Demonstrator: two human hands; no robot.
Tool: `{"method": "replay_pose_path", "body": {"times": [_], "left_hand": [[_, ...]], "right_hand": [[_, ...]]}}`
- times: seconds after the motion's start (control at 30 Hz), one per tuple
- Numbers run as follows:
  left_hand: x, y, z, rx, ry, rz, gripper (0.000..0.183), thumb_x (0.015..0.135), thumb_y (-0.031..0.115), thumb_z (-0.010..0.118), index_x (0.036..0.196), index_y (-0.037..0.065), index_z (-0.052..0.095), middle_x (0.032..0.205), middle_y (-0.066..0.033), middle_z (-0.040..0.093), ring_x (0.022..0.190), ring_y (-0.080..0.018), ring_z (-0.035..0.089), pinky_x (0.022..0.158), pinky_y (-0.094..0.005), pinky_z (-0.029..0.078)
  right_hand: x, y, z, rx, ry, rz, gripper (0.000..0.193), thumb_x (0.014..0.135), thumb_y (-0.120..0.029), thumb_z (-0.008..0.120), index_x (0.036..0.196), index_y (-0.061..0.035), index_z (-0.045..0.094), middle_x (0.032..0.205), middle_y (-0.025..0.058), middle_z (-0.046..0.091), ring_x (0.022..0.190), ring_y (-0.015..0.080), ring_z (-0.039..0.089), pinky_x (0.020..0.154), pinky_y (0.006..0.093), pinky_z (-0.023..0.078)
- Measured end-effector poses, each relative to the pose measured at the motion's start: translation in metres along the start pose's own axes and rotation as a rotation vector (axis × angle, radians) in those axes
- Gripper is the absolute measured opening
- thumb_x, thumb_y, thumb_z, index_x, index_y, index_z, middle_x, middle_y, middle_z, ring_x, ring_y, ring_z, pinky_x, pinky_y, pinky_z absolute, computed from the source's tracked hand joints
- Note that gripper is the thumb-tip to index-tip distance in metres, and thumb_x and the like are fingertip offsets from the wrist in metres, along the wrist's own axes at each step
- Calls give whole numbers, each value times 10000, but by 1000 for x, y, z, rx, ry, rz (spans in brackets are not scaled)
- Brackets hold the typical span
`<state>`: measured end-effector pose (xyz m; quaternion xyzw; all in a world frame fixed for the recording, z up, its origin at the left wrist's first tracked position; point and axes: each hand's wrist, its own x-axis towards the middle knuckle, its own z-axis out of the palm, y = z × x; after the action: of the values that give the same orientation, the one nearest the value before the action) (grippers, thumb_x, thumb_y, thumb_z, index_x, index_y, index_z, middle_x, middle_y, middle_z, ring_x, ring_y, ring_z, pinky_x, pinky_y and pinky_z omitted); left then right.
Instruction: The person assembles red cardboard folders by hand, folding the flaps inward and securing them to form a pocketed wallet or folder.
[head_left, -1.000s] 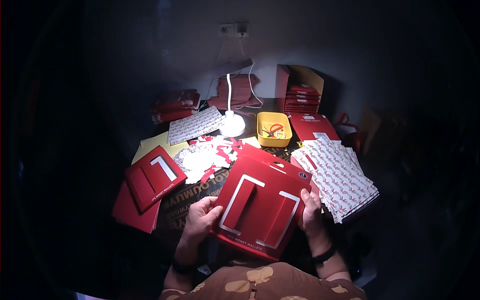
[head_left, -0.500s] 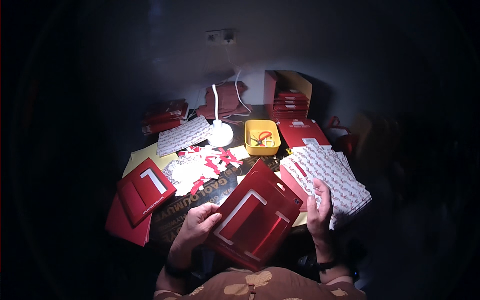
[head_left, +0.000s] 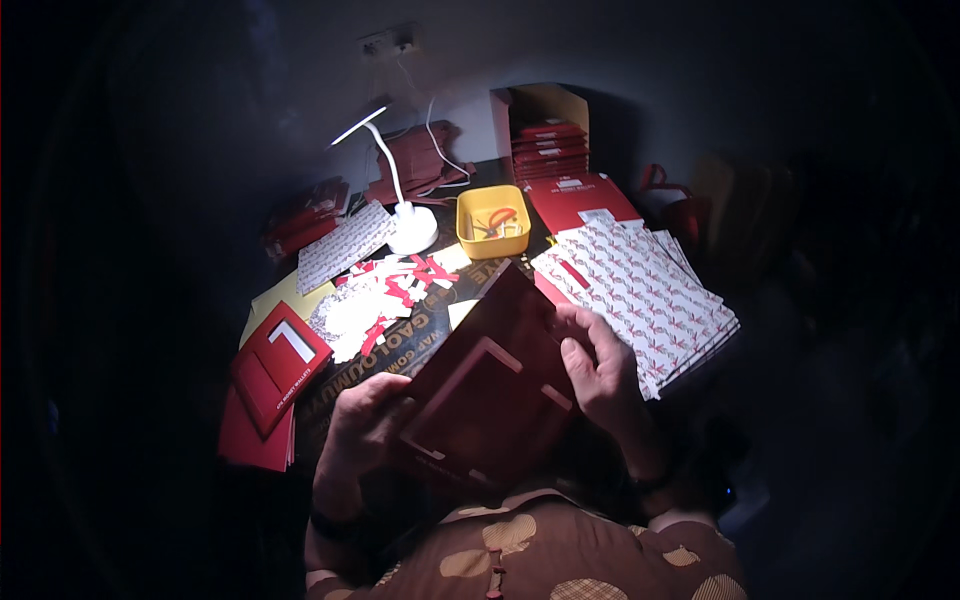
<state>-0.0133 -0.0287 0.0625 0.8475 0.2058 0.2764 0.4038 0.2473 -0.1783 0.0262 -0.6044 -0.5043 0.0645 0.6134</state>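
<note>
Nearest the person's chest, a dark red card folder [head_left: 487, 395] was held tilted above the bench [head_left: 445, 318], its upper corner raised. Left hand [head_left: 362, 425] pinched its left edge, fingers curled around it; right hand [head_left: 600, 368] gripped its right edge, fingers [head_left: 577, 362] pressed on its face. Beyond the folder lay patterned sheets [head_left: 655, 290], then a yellow tray [head_left: 492, 220].

Dark red card [head_left: 490, 400], yellow tray [head_left: 493, 222], white lamp [head_left: 410, 228], red-on-white patterned sheets [head_left: 650, 290], red-and-white scraps [head_left: 385, 295]
</note>
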Motion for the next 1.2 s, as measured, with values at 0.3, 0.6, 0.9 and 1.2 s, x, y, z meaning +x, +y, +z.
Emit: {"method": "replay_pose_path", "body": {"times": [0.3, 0.6, 0.9, 1.2], "left_hand": [[-13, -50, -22, -565, 81, -272, 185, 979, 42, 566, 1114, -62, 639, 978, -83, 720, 828, -107, 676, 774, -245, 538], [4, -88, -29, -723, 96, -309, 201, 990, 68, 548, 1116, -64, 633, 991, -116, 731, 813, -125, 698, 776, -258, 556], [20, -105, -27, -855, 104, -403, 220, 991, 96, 559, 1118, -67, 638, 1000, -135, 739, 828, -145, 712, 798, -262, 562], [18, -81, -29, -936, -119, -619, 257, 1001, 122, 578, 1133, -87, 647, 965, -168, 743, 773, -191, 742, 740, -308, 612]], "right_hand": [[1, 34, -26, 102, -50, 31, 238, 1004, -34, 467, 1133, 59, 644, 1006, 125, 672, 952, 175, 663, 868, 300, 526], [3, 34, -16, 321, -330, 369, 247, 994, -41, 527, 1196, 52, 632, 973, 55, 645, 860, 95, 601, 809, 251, 510], [14, 36, 4, 641, -230, 305, 262, 951, 33, 539, 1199, 41, 623, 1090, 63, 648, 882, 96, 587, 856, 270, 510], [39, 18, 4, -151, 105, -303, 341, 813, -223, 813, 1091, -64, 695, 994, 84, 548, 1023, 266, 514, 922, 401, 424]]}}
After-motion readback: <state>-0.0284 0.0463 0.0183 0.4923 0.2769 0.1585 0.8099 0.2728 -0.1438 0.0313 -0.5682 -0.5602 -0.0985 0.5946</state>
